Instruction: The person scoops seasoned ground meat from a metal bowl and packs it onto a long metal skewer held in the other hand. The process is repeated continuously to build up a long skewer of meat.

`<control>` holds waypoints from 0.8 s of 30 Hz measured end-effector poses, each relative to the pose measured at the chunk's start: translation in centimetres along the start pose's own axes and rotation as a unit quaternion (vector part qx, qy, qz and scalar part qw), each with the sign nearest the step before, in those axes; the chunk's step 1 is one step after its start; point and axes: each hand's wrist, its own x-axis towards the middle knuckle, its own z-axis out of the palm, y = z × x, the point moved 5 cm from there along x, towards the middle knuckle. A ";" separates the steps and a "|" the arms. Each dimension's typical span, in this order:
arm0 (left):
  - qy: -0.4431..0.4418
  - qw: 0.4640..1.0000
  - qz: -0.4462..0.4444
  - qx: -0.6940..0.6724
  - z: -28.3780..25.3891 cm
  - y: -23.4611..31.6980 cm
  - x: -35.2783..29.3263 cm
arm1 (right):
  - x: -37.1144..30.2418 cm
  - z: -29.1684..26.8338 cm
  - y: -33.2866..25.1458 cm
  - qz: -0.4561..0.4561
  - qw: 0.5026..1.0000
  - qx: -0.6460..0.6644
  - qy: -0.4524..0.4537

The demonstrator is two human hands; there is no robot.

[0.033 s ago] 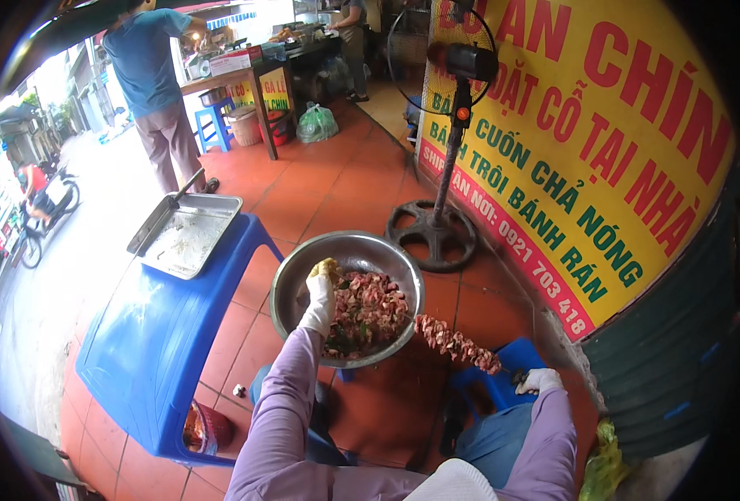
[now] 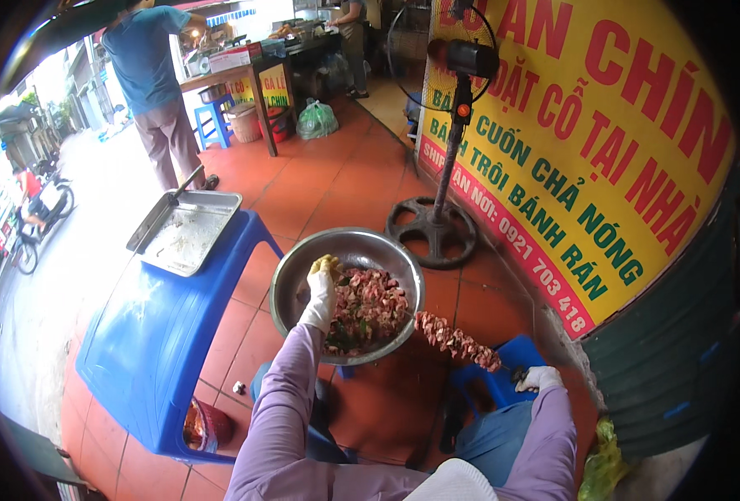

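A large steel bowl [image 2: 281, 305] holds a heap of raw meat pieces [image 2: 368, 305] with some dark green bits. My left hand [image 2: 320, 292], in a white glove stained yellow at the fingers, is over the bowl's left part. Its fingers are curled together, and whatever they may hold is hidden. In my right hand [image 2: 542, 379], also gloved in white, is the dark handle end of a long skewer. Meat is threaded thickly along the skewer [image 2: 458, 341], which slants up leftward so that its far end reaches the bowl's right rim.
At left, a blue plastic table [image 2: 149, 326] bears a metal tray [image 2: 188, 238]. A red basket [image 2: 217, 426] is beneath it. Beyond the bowl stands a pedestal fan [image 2: 441, 213] beside a yellow sign [image 2: 545, 159]. A blue stool [image 2: 504, 380] is near my right hand. A person [image 2: 149, 75] stands far left.
My left hand has shifted very slightly over the bowl. The skewer and my right hand stay nearly where they were. On the street, the cyclist has moved a little.
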 end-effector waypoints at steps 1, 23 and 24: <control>-0.003 0.999 -0.044 -0.006 1.5 -1.1 -0.6 | 1.0 0.2 2.1 0.005 1.000 0.014 0.000; -0.038 0.927 -0.041 0.372 -1.1 -3.1 -3.4 | -0.6 -0.1 -0.7 -0.029 0.999 0.026 -0.010; -0.059 0.805 -0.067 0.586 0.0 -4.0 -4.3 | -1.1 0.6 1.8 -0.003 0.999 0.041 -0.012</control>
